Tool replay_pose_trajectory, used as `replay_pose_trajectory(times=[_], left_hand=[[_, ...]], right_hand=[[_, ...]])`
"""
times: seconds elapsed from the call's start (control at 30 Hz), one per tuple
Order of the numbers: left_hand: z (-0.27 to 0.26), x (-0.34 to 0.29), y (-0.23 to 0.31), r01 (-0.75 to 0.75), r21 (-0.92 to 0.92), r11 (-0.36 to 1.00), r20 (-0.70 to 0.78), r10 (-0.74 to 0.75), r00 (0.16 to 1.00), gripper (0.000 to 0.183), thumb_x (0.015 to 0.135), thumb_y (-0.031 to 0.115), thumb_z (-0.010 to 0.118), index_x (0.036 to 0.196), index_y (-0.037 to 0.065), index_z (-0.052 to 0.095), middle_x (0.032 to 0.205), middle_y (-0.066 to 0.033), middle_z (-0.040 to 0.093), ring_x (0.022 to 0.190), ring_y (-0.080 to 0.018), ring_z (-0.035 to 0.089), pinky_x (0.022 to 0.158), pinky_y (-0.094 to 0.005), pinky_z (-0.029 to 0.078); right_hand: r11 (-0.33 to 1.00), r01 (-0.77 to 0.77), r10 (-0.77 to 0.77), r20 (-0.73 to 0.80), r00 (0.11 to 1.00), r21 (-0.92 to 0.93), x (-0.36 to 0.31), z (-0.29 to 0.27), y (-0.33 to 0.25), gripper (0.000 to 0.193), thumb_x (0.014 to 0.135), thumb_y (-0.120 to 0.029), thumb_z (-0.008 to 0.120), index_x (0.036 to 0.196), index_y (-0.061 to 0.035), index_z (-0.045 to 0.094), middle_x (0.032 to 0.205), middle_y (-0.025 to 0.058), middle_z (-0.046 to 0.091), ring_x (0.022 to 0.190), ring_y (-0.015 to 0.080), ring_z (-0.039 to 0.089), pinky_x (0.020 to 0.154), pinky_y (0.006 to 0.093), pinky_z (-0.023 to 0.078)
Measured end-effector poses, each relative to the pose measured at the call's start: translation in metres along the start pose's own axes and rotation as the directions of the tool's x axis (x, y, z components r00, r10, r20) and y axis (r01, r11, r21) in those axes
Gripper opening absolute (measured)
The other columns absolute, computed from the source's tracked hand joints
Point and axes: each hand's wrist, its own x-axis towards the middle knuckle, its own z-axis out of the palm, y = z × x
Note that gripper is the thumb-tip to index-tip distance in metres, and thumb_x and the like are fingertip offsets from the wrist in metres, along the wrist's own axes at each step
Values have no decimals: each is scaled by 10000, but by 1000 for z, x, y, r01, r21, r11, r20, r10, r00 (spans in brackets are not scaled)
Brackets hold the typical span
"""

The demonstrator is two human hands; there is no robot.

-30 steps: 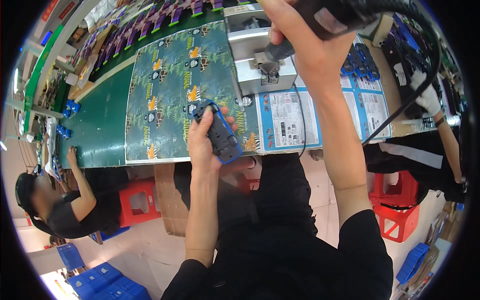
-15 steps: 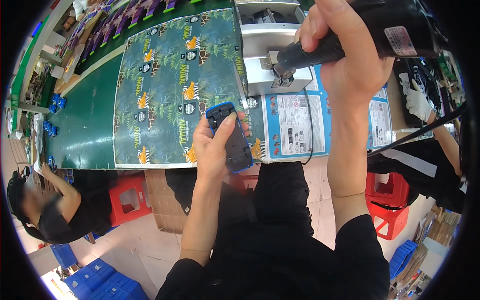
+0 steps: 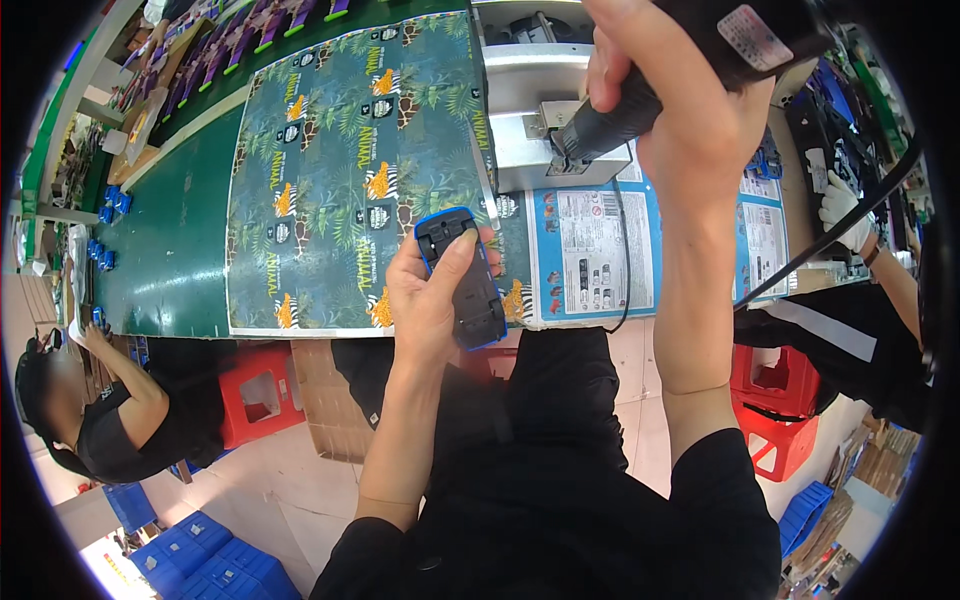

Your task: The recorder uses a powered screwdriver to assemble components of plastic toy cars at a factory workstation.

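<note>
A toy car body (image 3: 474, 305) with a black underside and a blue rim lies in my left hand (image 3: 425, 292). My left thumb presses across the underside, and the fingers wrap behind it, above the front edge of the table. My right hand (image 3: 700, 125) grips a black electric screwdriver (image 3: 735, 45), raised and slanting down to the left. Its nose sits at the small metal block on the front of a silver screw feeder (image 3: 530, 85). Whether a screw is on the bit cannot be made out.
Printed card sheets (image 3: 350, 180) cover the green table (image 3: 160, 270). A black cable (image 3: 830, 225) runs at the right. One co-worker (image 3: 105, 410) sits left; a white-gloved hand (image 3: 840, 212) works right. Red stools (image 3: 262, 398) and blue bins (image 3: 205, 560) stand below.
My right hand and the screwdriver have shifted slightly left, and the screwdriver slants more steeply at the feeder. My left hand with the toy car body has barely moved.
</note>
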Motion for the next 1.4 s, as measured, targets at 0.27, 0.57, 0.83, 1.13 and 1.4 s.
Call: replay_pose_trajectory(times=[0.27,0.57,0.83,1.13,1.4], left_hand=[[2,-1,-2,-4,-21,1000,-24,3,1000,224,914,153,687,1085,25,620,961,-106,699,769,-150,677,691,-306,581],[4,-4,-1,-6,-27,1000,-4,5,1000,241,900,168,705,1066,7,639,913,-74,690,758,-111,649,663,-269,546],[0,-2,-7,-25,-42,999,1,25,1000,214,901,167,705,1042,18,644,842,-60,691,700,-98,647,615,-256,539],[-1,1,-1,-108,45,993,-10,109,994,169,888,103,688,1021,4,656,843,-48,699,722,-83,634,661,-249,523],[-3,-7,-7,-95,205,974,5,96,995,218,857,60,687,1061,-12,663,890,-26,690,801,-69,601,720,-257,511]], right_hand=[[592,-675,576,-354,737,-441,17,19,-42,180,830,-140,752,799,12,662,553,36,609,400,109,544,393,243,420],[883,-463,453,-122,883,-76,-20,43,-87,217,956,-242,465,951,-30,511,721,50,480,570,148,466,601,315,420],[865,-481,466,-127,876,-141,-47,69,-63,168,938,-174,496,978,-11,501,730,90,520,572,173,513,606,350,470],[796,-565,554,-117,824,-215,-45,80,-50,163,889,-127,586,940,-11,483,713,94,517,580,173,517,587,332,473],[798,-600,587,-158,794,-51,-60,86,-51,235,725,-42,763,793,-10,540,683,89,571,605,173,545,591,287,465]])
